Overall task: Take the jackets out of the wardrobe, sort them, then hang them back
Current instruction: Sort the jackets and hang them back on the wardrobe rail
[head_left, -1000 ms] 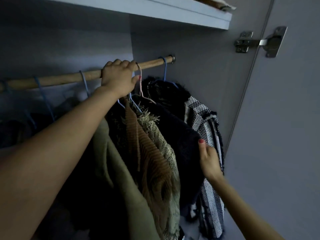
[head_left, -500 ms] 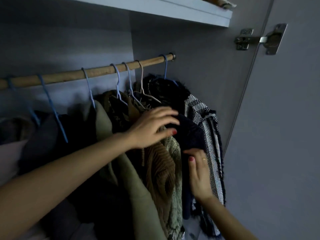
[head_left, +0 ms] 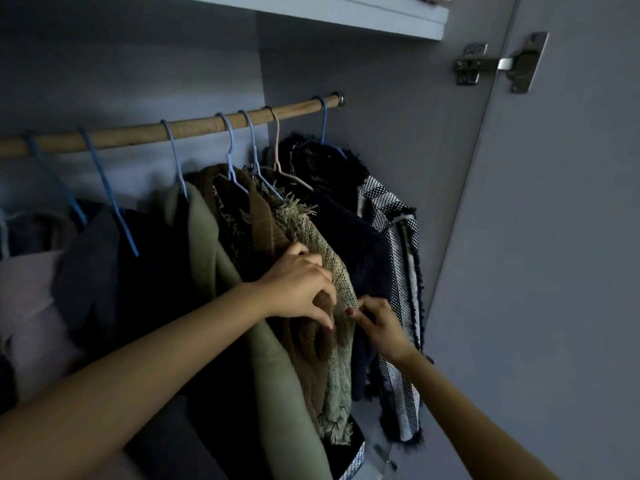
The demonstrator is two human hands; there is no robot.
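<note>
Both hands are at the front of the hanging row, close together, at mid-height of the garments. Our left hand (head_left: 299, 289) has its fingers curled, pinching a fold of the brown ribbed jacket (head_left: 266, 223). Our right hand (head_left: 379, 323), just to its right, pinches the front edge of the green tweed jacket (head_left: 325, 258) between thumb and fingertips.

Items on the wooden rail (head_left: 194, 128), left to right:
- dark grey jacket (head_left: 86, 271) on a blue hanger (head_left: 110, 199), far left, partly in shadow;
- olive jacket (head_left: 214, 251), hanging beside the grey one, its front lying under our left forearm;
- brown ribbed jacket, next right, touching the olive one;
- green tweed jacket with a frayed collar and fringed hem, pressed against the brown one;
- navy fuzzy jacket (head_left: 360, 244), behind and to the right of the tweed;
- black-and-white woven jacket (head_left: 398, 258) with a dark fringe, last on the right, near the wardrobe's side wall.

Further hanger hooks, mostly blue and one pale pink (head_left: 277, 147), sit close together on the rail's right half.

Fixtures: a white shelf (head_left: 346, 12) runs above the rail; the open wardrobe door (head_left: 554, 271) stands at right, carried by a metal hinge (head_left: 498, 64) near its top.
</note>
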